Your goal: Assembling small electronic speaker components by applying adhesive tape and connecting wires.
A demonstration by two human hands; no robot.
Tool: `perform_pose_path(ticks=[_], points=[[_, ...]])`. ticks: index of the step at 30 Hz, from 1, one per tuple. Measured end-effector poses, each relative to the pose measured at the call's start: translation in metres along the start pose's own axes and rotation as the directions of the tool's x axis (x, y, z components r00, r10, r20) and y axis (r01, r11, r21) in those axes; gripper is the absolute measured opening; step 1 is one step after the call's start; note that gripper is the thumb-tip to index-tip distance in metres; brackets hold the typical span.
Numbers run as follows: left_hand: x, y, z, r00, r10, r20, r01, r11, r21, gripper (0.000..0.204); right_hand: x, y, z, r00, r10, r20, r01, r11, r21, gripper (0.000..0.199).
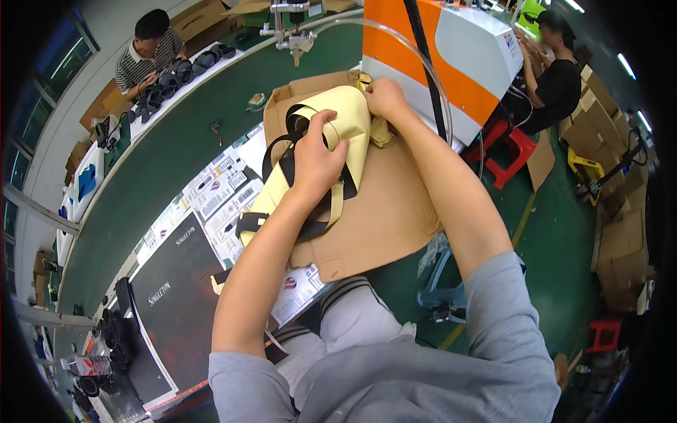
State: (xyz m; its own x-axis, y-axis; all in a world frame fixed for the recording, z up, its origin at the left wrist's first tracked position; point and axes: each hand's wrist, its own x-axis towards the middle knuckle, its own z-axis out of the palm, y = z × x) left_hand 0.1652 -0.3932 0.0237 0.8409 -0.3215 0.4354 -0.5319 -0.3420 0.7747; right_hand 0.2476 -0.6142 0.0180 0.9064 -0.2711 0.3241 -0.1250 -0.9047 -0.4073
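Green bench [169, 151] w/ cardboard sheet [384, 211]: left hand [317, 162] & right hand [384, 97] fingers grasp floppy yellow sheet [345, 120] over black straps [310, 225]; orange machine [430, 56] behind.

One head-worn fisheye camera looks steeply down, close over the person's forearms and the cardboard sheet [381, 211] on the desk [176, 162].

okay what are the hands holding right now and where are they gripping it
Both hold a pale yellow backing sheet with black strips. The left hand pinches its middle; the right hand grips its top right edge.
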Motion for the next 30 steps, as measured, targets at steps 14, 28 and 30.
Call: perform_pose_path(ticks=[14,28,30], points=[[0.041,-0.012,0.023,0.977,-0.080,0.195,0.078,0.997,0.019,0.063,-0.007,-0.055,-0.039,0.945,-0.213,-0.250,0.155,0.960,-0.234,0.030],[-0.068,0.035,-0.184,0.805,0.052,0.591,-0.297,0.898,0.325,0.023,-0.142,-0.214,-0.072,0.627,-0.765,-0.146,0.730,0.512,0.452,0.017],[-0.077,-0.010,-0.219,0.886,0.035,0.462,-0.156,0.962,0.225,0.024,-0.159,-0.212,-0.042,0.569,-0.807,-0.161,0.757,0.436,0.486,0.013]])
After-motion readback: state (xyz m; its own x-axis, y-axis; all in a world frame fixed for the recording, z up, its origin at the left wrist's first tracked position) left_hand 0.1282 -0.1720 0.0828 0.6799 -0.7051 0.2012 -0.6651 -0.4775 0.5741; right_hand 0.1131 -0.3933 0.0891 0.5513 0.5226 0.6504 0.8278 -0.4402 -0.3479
